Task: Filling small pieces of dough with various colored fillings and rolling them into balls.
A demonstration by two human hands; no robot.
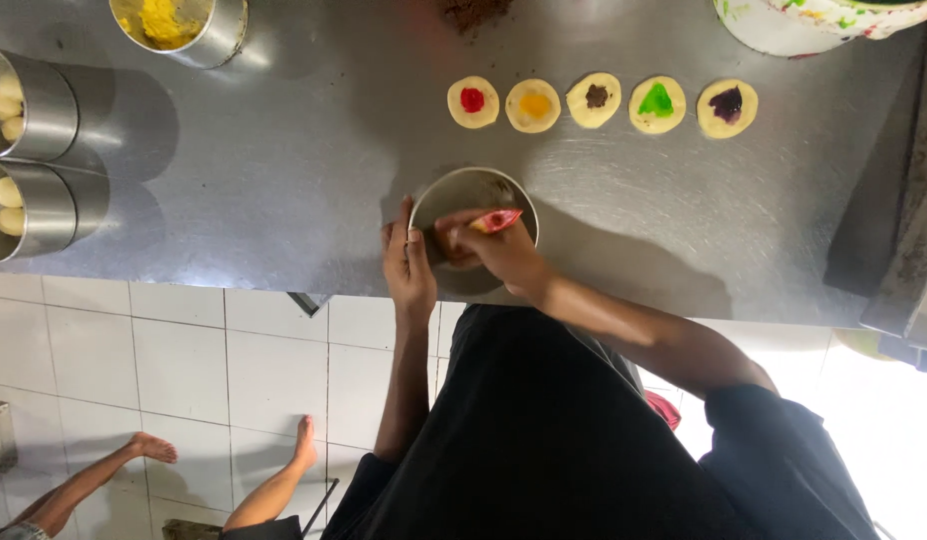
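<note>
Steel bowl [472, 195]: left hand [408, 262] steadies, right hand [492, 248] grips red piece [497, 220]; five dough discs [596, 100].

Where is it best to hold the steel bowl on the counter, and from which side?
Probably the bowl's bare rim on the left, coming from the counter edge: the left hand already rests there, and the right hand, holding a red piece, covers the other side.

Both bare forearms reach forward from dark sleeves, the hands close together. The left hand [408, 262] lies flat, fingers straight and together. The right hand [489, 245] curls, its grip pinched shut at the fingertips.
</note>
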